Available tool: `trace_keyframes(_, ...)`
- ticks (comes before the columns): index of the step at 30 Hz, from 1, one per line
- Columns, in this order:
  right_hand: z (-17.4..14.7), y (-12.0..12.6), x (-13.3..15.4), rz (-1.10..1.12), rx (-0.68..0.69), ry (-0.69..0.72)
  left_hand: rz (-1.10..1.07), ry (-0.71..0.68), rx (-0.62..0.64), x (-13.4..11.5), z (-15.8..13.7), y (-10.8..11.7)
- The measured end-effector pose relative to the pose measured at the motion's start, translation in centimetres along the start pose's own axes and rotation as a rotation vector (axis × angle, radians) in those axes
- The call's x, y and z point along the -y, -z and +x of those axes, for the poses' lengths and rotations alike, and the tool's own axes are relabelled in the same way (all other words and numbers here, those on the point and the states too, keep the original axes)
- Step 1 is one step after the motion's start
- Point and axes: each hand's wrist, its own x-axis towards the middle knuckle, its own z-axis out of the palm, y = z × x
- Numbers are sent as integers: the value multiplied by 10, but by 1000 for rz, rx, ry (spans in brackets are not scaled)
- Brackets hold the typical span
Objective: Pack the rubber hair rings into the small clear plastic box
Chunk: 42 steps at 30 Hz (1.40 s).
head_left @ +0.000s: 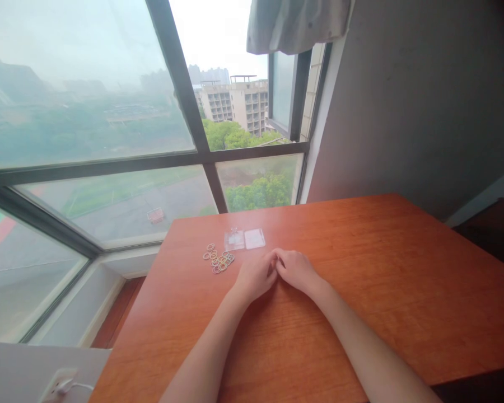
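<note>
My left hand [257, 274] and my right hand [296, 267] meet over the table, fingertips pressed together. Both are closed, with the fingers bent inward. Whatever lies between the fingertips is too small or too hidden to make out. Left of my left hand lies a loose cluster of small coloured rings [222, 261], in yellow, green and pinkish tones, some overlapping. Just beyond my hands is a small clear plastic box [234, 240] with little pale or clear pieces in it. Beside the box, and perhaps joined to it, lies a flat white square [255, 238], maybe its lid.
The reddish-brown wooden table [386, 280] reaches far to the right. Large windows [109, 207] stand along its far and left sides, one pane [289, 95] swung open. A grey wall [382, 112] rises at the right. A plugged wall socket [59, 386] is at lower left.
</note>
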Motion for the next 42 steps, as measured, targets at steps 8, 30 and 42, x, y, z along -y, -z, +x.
trace_keyframes(8,1,0,1,-5,12,-6,7,-10,-14,1,-1,-1)
trace_keyframes(30,0,3,3,-19,29,-2,33,26,23,-3,-1,4)
trace_keyframes(42,0,1,1,-17,24,7,24,23,17,-1,-1,1)
